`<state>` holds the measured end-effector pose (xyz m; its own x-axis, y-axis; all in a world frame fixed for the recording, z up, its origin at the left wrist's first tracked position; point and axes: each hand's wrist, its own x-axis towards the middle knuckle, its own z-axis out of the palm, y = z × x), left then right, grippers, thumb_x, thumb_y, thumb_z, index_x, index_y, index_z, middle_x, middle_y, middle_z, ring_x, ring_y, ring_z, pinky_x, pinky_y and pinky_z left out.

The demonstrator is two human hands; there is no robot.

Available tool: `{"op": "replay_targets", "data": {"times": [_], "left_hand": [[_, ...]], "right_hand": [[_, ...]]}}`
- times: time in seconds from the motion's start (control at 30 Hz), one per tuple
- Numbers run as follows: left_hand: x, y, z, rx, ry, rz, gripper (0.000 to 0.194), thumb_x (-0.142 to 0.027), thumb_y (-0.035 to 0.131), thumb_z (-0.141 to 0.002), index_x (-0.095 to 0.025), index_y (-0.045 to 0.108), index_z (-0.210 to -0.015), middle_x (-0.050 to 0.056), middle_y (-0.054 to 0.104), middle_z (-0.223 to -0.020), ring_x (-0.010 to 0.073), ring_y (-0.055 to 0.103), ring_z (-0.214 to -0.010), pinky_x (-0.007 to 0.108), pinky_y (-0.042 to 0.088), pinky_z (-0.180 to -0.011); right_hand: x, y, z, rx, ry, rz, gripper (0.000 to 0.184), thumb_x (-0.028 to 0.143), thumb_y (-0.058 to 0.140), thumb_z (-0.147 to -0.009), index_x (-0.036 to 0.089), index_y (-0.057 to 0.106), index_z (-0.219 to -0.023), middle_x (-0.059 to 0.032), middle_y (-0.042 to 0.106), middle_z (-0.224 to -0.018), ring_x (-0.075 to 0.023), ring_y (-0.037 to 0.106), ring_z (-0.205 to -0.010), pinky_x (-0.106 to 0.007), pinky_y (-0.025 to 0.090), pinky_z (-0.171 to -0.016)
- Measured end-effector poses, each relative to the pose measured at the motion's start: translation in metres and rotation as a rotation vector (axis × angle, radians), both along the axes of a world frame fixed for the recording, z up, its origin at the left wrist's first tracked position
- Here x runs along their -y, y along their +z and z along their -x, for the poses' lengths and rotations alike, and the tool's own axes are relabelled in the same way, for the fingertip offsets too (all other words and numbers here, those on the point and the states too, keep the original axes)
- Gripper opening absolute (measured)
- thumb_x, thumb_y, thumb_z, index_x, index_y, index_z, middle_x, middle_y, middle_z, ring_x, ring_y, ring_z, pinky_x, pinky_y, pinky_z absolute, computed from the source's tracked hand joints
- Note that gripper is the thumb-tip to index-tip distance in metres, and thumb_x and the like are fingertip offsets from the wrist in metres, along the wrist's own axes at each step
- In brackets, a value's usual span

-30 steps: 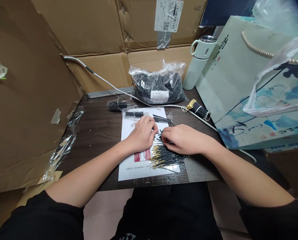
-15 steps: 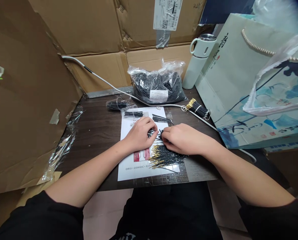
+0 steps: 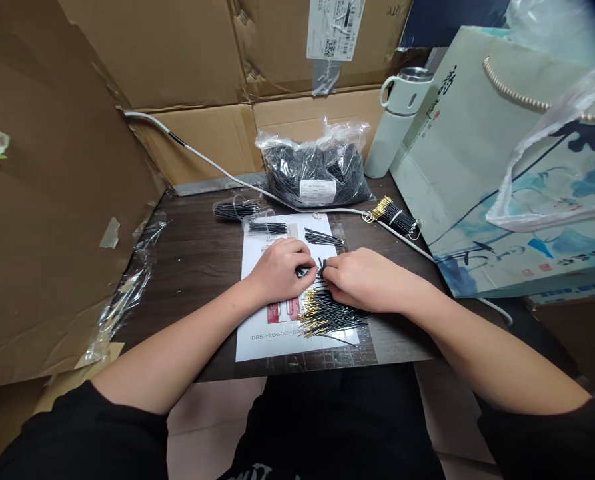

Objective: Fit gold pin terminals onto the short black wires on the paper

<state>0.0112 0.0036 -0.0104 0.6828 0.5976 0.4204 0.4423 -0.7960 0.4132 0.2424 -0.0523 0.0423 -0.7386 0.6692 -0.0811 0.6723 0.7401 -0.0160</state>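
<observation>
My left hand (image 3: pixel 283 268) is closed in a pinch over the middle of a printed white sheet (image 3: pixel 251 313). Just to its right my right hand (image 3: pixel 360 277) is pinched too, its fingertips almost meeting the left ones. What the fingers hold is too small to make out. Short black pieces (image 3: pixel 321 267) show between and under the fingertips. Just below my right hand lies a loose pile of black wires with gold-coloured terminals (image 3: pixel 330 315), the gold ends mostly to the left. Several black strands (image 3: pixel 324 237) lie beyond the hands on the sheet.
Behind are a clear bag of black parts (image 3: pixel 287 170), bundled black strands (image 3: pixel 234 211) and a tied bundle of gold-tipped wires (image 3: pixel 394 215). A white cable (image 3: pixel 212 165) crosses the table. A pale flask (image 3: pixel 392 137) and paper bag (image 3: pixel 457 153) stand right; cardboard walls left and back.
My left fingertips have shifted slightly right, closer to the right hand's. The small black pieces at the fingertips lie a little differently; the wire pile looks the same.
</observation>
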Motion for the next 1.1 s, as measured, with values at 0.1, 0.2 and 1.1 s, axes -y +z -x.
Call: {"op": "replay_targets", "data": {"times": [0.1,0.2,1.1], "left_hand": [[0.000,0.001,0.000,-0.032,-0.003,0.009,0.014,-0.021,0.070,-0.094,-0.023,0.081,-0.085,0.006,0.078,-0.092,0.0219,0.072,-0.089,0.041,0.057,-0.087],[-0.001,0.002,0.000,-0.040,-0.008,0.007,0.016,-0.020,0.068,-0.096,-0.021,0.081,-0.087,0.006,0.078,-0.093,0.0215,0.071,-0.089,0.040,0.058,-0.087],[-0.008,0.000,0.004,-0.104,-0.048,-0.030,0.015,-0.020,0.062,-0.101,-0.018,0.076,-0.096,0.008,0.077,-0.098,0.0226,0.070,-0.092,0.040,0.058,-0.088]], "right_hand": [[0.000,0.000,0.000,0.010,-0.008,0.011,0.015,0.022,0.066,-0.106,0.012,0.074,-0.099,-0.0110,0.076,-0.096,-0.0194,0.059,-0.068,-0.039,0.018,-0.063],[0.000,0.000,0.001,0.015,-0.019,0.020,0.014,0.023,0.067,-0.106,0.012,0.074,-0.100,-0.0116,0.076,-0.097,-0.0203,0.060,-0.069,-0.039,0.019,-0.063],[-0.036,-0.007,-0.052,-0.584,-0.074,0.303,0.019,0.021,0.065,-0.102,0.018,0.083,-0.107,-0.0071,0.083,-0.100,-0.0185,0.071,-0.081,-0.033,0.052,-0.078]]}}
